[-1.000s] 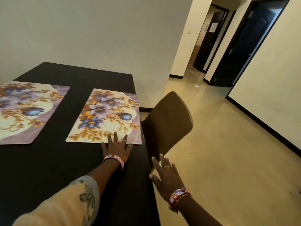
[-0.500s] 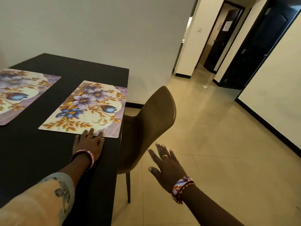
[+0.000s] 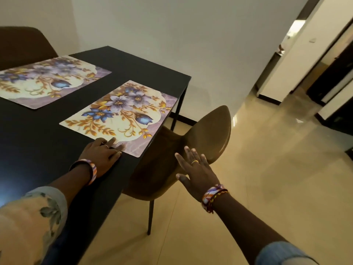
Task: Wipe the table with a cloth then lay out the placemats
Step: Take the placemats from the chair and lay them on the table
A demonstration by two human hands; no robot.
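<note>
The left hand (image 3: 101, 155) is being laid flat on the table (image 3: 38, 150), fingers spread and clamped on nothing; its fingertips (image 3: 112, 139) are being pressed on the near edge of the near placemat (image 3: 122, 115), close to the corner. The right hand (image 3: 196, 169) is being held open in the air at about 3 o'clock from the left hand, fingers splayed, over the back of the brown chair (image 3: 208, 134); whether the chair is being touched cannot be told. Nothing is being gripped by either hand.

The near placemat is lying flat at 12 o'clock from the left hand, its right edge being kept just beside the table's edge. A second placemat (image 3: 47, 81) is lying at about 10 o'clock, well apart from the first, near a second chair (image 3: 23, 44) at the far side. No cloth is being seen, so wiping is being judged as done and laying out as under way or nearly finished.

The mat is being judged thin, light and semi-stiff, with a glossy printed face that may be slipping easily on the smooth dark top. Flat-finger pressure near a corner or edge is being judged best for sliding it; for lifting, an edge overhanging or at the table rim should be pinched.
</note>
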